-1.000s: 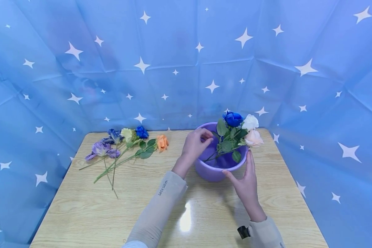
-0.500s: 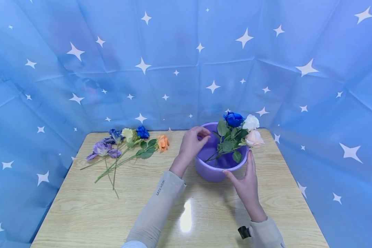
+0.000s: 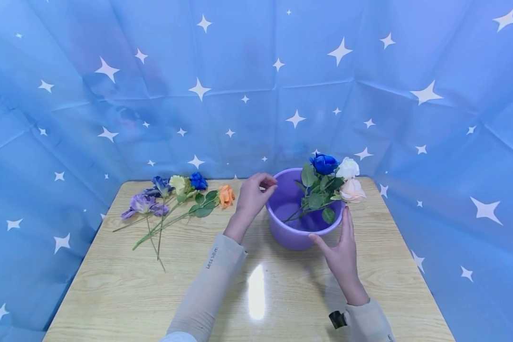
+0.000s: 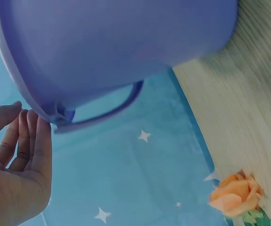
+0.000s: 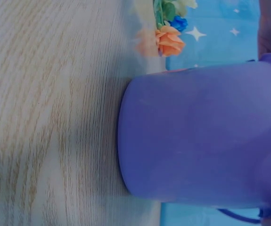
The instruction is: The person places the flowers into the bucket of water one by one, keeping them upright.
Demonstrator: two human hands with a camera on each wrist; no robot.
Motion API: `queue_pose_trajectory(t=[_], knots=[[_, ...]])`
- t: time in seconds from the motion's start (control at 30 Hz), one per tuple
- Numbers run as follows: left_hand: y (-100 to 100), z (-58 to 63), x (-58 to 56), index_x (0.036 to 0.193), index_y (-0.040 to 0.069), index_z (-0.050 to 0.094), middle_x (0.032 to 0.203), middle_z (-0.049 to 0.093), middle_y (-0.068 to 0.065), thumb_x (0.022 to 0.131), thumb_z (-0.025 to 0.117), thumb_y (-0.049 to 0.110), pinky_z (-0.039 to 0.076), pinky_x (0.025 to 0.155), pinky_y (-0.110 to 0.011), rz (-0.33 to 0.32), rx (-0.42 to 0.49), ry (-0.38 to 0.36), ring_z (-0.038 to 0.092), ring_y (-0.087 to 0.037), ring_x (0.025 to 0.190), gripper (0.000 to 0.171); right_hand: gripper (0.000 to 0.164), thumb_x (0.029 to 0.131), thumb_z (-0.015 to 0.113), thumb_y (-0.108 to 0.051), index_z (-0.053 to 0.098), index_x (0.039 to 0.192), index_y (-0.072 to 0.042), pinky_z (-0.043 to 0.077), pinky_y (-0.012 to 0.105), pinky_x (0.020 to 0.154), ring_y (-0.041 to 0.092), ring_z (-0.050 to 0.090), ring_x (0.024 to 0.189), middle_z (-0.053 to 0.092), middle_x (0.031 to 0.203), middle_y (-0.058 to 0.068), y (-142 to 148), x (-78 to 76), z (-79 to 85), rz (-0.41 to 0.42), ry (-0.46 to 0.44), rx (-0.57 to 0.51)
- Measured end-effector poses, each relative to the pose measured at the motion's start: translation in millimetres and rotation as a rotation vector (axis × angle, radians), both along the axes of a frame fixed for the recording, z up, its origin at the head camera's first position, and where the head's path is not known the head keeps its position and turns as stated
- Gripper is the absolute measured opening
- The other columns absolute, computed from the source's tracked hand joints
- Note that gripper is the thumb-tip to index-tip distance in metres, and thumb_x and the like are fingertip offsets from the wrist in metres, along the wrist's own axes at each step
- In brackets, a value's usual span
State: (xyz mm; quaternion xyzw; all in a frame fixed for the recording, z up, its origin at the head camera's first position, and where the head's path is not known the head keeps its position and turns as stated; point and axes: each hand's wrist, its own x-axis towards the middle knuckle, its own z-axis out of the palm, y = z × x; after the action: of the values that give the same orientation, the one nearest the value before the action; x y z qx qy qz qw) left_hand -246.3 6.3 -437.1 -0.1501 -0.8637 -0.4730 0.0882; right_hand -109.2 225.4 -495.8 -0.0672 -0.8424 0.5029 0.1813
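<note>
A star-printed blue cloth hangs behind the purple bucket, which stands upright on the wood-grain table. On the bucket's right, the right hand braces it, thumb at the near rim, straight fingers along its side; light, even pressure there should prevent tipping. On the bucket's left, well apart from the other, the left hand has fingers loosely bent toward the thumb, apparently holding nothing; I cannot tell whether its fingertips touch the rim. Inside the bucket, the blue rose, white rose and blush rose lean right, heads above or beyond the rim. Left of the bucket lie a lilac flower, an orange rose and others with crossed stems; lifting one by its stalk, gently, would avoid dragging its neighbours. Any added stem would probably balance best at the bucket's left inside. Fingers should clear the handle joint on its rim.
</note>
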Motion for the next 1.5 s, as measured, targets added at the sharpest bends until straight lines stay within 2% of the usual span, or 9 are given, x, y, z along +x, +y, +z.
queue_pose_trajectory(t=[0.33, 0.6, 0.77, 0.87, 1.0, 1.2, 1.33, 1.5], knots=[[-30.3, -8.8, -4.9, 0.099, 0.008, 0.074, 0.097, 0.073, -0.008, 0.091, 0.072, 0.011, 0.061, 0.078, -0.027, 0.064, 0.062, -0.011, 0.07, -0.022, 0.09, 0.009, 0.112, 0.079, 0.086, -0.026, 0.01, 0.161, -0.014, 0.019, 0.055, 0.125, 0.026, 0.011, 0.156, 0.008, 0.169, 0.004, 0.2, -0.9, 0.1, 0.0, 0.0, -0.006], [-60.0, -25.6, -5.6, 0.101, 0.008, 0.074, 0.097, 0.074, -0.008, 0.092, 0.071, 0.015, 0.062, 0.079, -0.033, 0.134, 0.037, -0.025, 0.071, -0.023, 0.09, 0.011, 0.112, 0.079, 0.086, -0.026, 0.01, 0.161, -0.015, 0.019, 0.055, 0.125, 0.025, 0.011, 0.156, 0.008, 0.169, 0.004, 0.2, -1.1, -0.5, 0.0, -0.005, -0.004], [-82.0, -37.2, -5.9, 0.103, 0.006, 0.073, 0.098, 0.074, -0.01, 0.094, 0.07, 0.016, 0.062, 0.079, -0.036, 0.183, 0.056, -0.071, 0.071, -0.025, 0.091, 0.013, 0.112, 0.079, 0.085, -0.027, 0.009, 0.161, -0.017, 0.019, 0.055, 0.125, 0.025, 0.011, 0.156, 0.007, 0.169, 0.004, 0.8, -1.4, -1.9, 0.001, -0.009, -0.002], [-96.3, -43.6, -5.7, 0.104, 0.005, 0.073, 0.1, 0.073, -0.013, 0.094, 0.069, 0.014, 0.061, 0.078, -0.039, 0.212, 0.075, -0.07, 0.071, -0.028, 0.09, 0.014, 0.112, 0.079, 0.085, -0.027, 0.009, 0.161, -0.017, 0.019, 0.055, 0.125, 0.025, 0.011, 0.156, 0.007, 0.169, 0.004, 1.1, -1.3, -2.6, -0.001, -0.008, -0.002], [-118.1, -52.4, -5.0, 0.108, 0.004, 0.072, 0.103, 0.072, -0.014, 0.094, 0.069, 0.013, 0.06, 0.08, -0.041, 0.27, 0.078, -0.062, 0.07, -0.029, 0.09, 0.017, 0.112, 0.079, 0.086, -0.027, 0.009, 0.161, -0.018, 0.019, 0.055, 0.125, 0.025, 0.011, 0.156, 0.008, 0.169, 0.003, 1.4, -1.7, -3.4, -0.003, -0.004, 0.0], [-154.0, -61.6, -4.7, 0.114, 0.006, 0.07, 0.105, 0.071, -0.014, 0.095, 0.067, 0.015, 0.058, 0.083, -0.042, 0.377, 0.074, -0.115, 0.069, -0.029, 0.094, 0.021, 0.113, 0.079, 0.086, -0.028, 0.01, 0.161, -0.017, 0.019, 0.055, 0.125, 0.026, 0.011, 0.156, 0.008, 0.169, 0.004, 0.5, -1.7, -3.9, -0.007, -0.008, 0.008], [-179.6, -63.1, -5.0, 0.117, 0.006, 0.068, 0.109, 0.07, -0.014, 0.096, 0.065, 0.019, 0.057, 0.082, -0.04, 0.439, 0.094, -0.156, 0.068, -0.031, 0.097, 0.025, 0.113, 0.079, 0.086, -0.028, 0.01, 0.161, -0.017, 0.019, 0.055, 0.125, 0.026, 0.011, 0.156, 0.008, 0.169, 0.003, 0.4, -1.2, -3.2, -0.009, -0.009, 0.003], [-212.0, -68.2, -4.7, 0.12, 0.003, 0.066, 0.112, 0.069, -0.016, 0.096, 0.064, 0.016, 0.053, 0.08, -0.025, 0.514, 0.135, -0.161, 0.067, -0.03, 0.101, 0.028, 0.113, 0.078, 0.086, -0.027, 0.01, 0.161, -0.016, 0.019, 0.055, 0.125, 0.026, 0.012, 0.156, 0.009, 0.169, 0.004, 0.3, -1.1, -1.7, -0.01, -0.006, -0.001]])
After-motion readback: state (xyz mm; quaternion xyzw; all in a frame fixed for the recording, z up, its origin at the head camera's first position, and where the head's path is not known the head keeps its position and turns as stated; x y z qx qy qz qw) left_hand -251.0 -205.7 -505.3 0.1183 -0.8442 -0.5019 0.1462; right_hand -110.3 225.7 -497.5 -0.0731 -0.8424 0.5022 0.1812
